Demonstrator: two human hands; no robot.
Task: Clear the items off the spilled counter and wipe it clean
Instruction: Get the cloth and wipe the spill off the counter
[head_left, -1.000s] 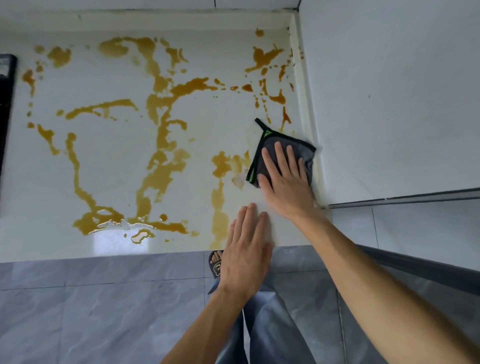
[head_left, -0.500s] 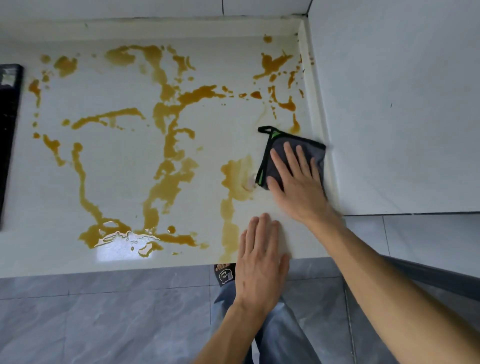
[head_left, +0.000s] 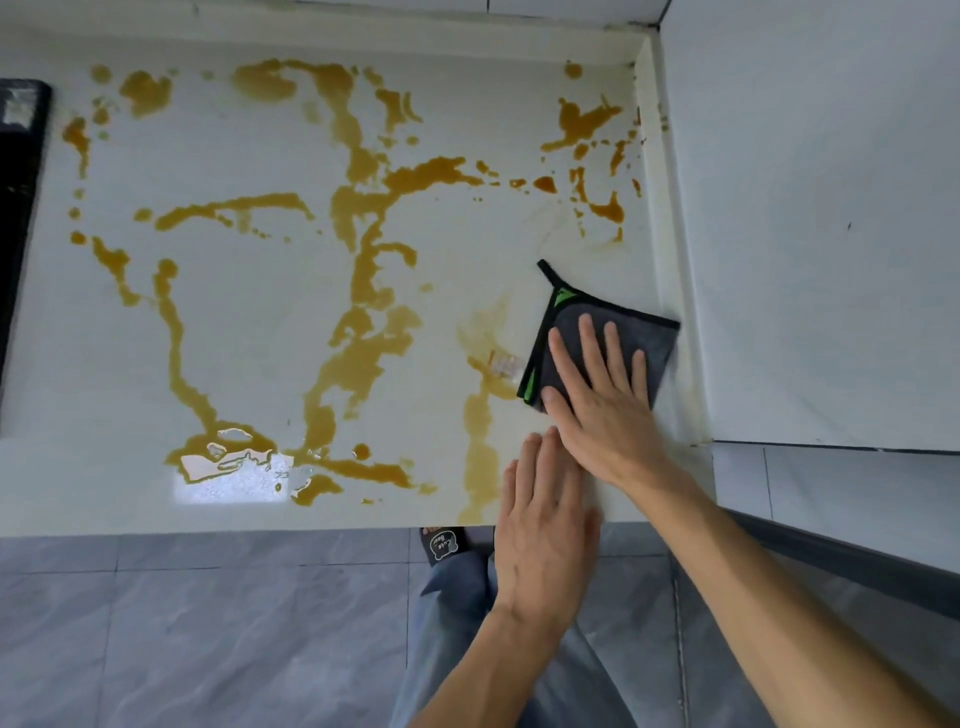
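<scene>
A white counter (head_left: 249, 322) is streaked with a brown-orange spill (head_left: 363, 270) running across most of its top. A folded grey cloth (head_left: 571, 322) with black edging and a green tag lies at the counter's right side, close to the wall. My right hand (head_left: 602, 400) presses flat on the cloth with straight, spread fingers. My left hand (head_left: 545, 525) rests flat on the counter's front edge, just below and left of the right hand, holding nothing. A paler smear (head_left: 488, 332) lies just left of the cloth.
A white wall (head_left: 810, 208) borders the counter on the right and a low upstand runs along the back. A black object (head_left: 21, 197) sits at the left edge. Grey floor tiles (head_left: 208, 623), my trouser leg and a slipper (head_left: 441, 545) are below the front edge.
My right hand has slid the cloth toward me along the right side of the counter, leaving a paler smear. My left hand stays on the front edge.
</scene>
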